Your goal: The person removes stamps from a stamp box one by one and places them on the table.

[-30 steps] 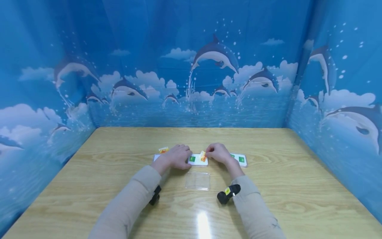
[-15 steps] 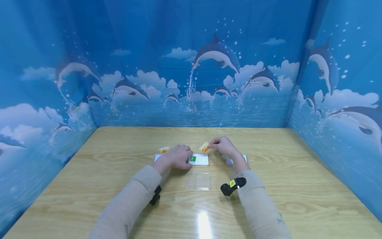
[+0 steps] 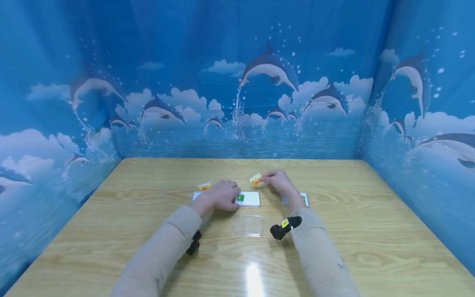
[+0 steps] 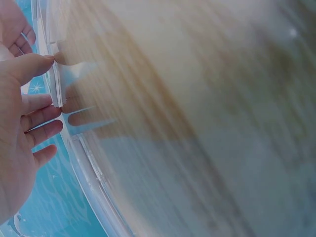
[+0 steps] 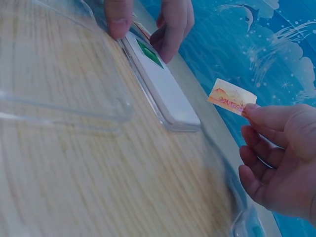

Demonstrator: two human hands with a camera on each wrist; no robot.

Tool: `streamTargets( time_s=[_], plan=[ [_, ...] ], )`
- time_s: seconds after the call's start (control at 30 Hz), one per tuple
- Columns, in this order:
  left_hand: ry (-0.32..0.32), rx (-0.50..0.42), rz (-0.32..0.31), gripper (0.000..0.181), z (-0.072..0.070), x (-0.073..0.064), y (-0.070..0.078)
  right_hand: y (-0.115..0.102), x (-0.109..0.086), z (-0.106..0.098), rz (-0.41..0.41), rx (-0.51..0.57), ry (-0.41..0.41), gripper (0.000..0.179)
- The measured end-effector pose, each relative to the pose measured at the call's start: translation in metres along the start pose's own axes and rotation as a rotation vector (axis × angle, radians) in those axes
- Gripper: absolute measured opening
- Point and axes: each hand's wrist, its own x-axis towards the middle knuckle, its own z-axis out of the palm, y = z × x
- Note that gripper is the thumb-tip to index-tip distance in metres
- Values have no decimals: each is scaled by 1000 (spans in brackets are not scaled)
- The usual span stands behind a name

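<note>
Leftmost, towards the worktop's (image 3: 334, 247) far-left corner, a small orange card (image 3: 205, 187) lies just beyond my left hand (image 3: 221, 195), which grips the white tile (image 3: 252, 199) by its edges. And there's the change: the orange slip (image 3: 255, 180) that overlapped the tile's right end is off it, so that end looks bare! My right hand (image 3: 278, 181) pinches the slip, nearer the worktop's far edge.

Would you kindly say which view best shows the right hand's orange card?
The right wrist view: the orange card appears large, its print showing. The head view shows it small; in the left wrist's I cannot discern it.
</note>
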Motion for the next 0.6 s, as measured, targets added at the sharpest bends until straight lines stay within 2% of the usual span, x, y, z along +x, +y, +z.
streamTargets(
  time_s=[0.23, 0.43, 0.6],
  plan=[
    [4, -9, 9, 52, -1, 0, 0, 4, 5, 9, 66, -7, 23, 15],
    [5, -8, 0, 54, -1, 0, -1, 4, 6, 14, 30, -72, 66, 16],
    [4, -10, 3, 53, 0, -1, 0, 1, 3, 19, 32, -136, 76, 14]
  ],
)
